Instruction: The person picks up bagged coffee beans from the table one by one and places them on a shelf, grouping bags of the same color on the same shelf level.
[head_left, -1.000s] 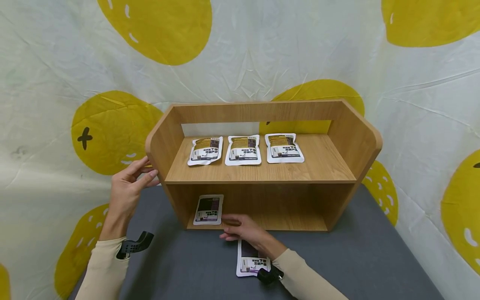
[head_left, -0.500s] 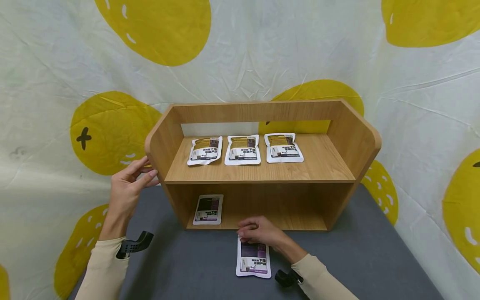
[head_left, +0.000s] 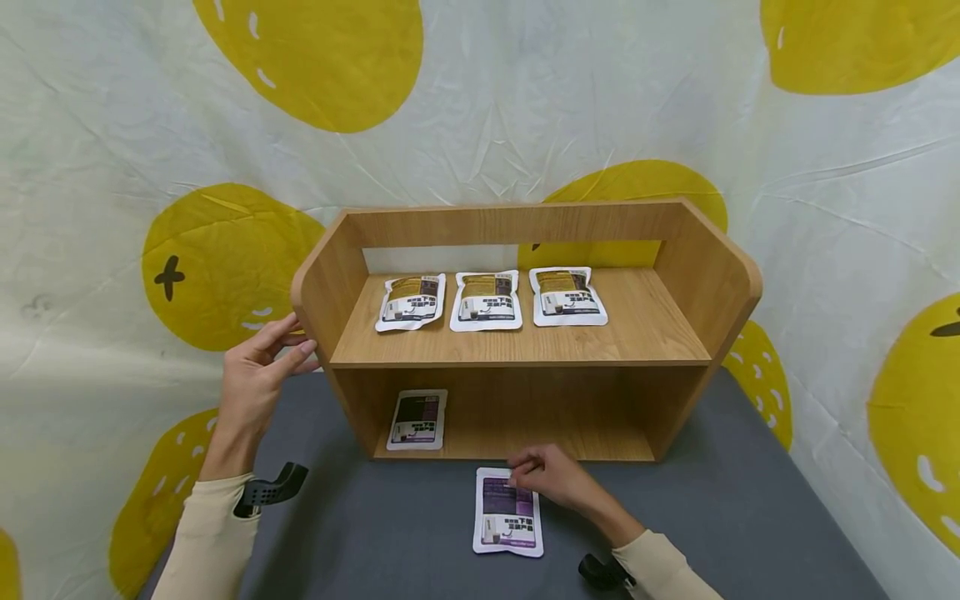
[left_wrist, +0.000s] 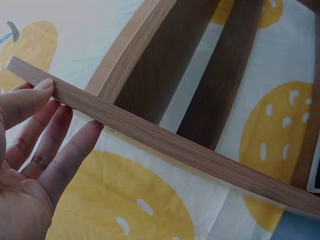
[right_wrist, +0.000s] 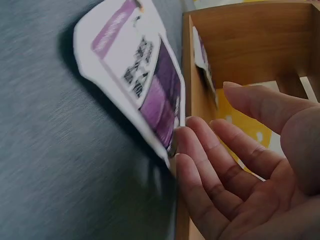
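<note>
My left hand [head_left: 255,371] pinches the left side panel of a two-tier wooden shelf [head_left: 645,342]. In the left wrist view the thumb lies on one side of that panel [left_wrist: 145,129] and the fingers on the other. A white pouch with a purple label [head_left: 508,529] lies flat on the table in front of the shelf. Over its upper right corner is my right hand [head_left: 558,482], fingers loosely bent and holding nothing. In the right wrist view the fingertips are right by the end of the pouch [right_wrist: 135,75]. A similar dark-and-purple pouch [head_left: 417,421] lies at the lower tier's left end.
Three white pouches with gold-brown labels stand in a row on the upper tier: left [head_left: 411,302], middle [head_left: 486,302] and right [head_left: 567,297]. The table [head_left: 712,525] has a dark grey cover. Behind hangs a white cloth [head_left: 480,100] with yellow fruit shapes.
My right hand has drawn back rightward from beside the lower-tier pouch to the upper right corner of the pouch on the table, uncovering more of it. My left hand stays on the shelf.
</note>
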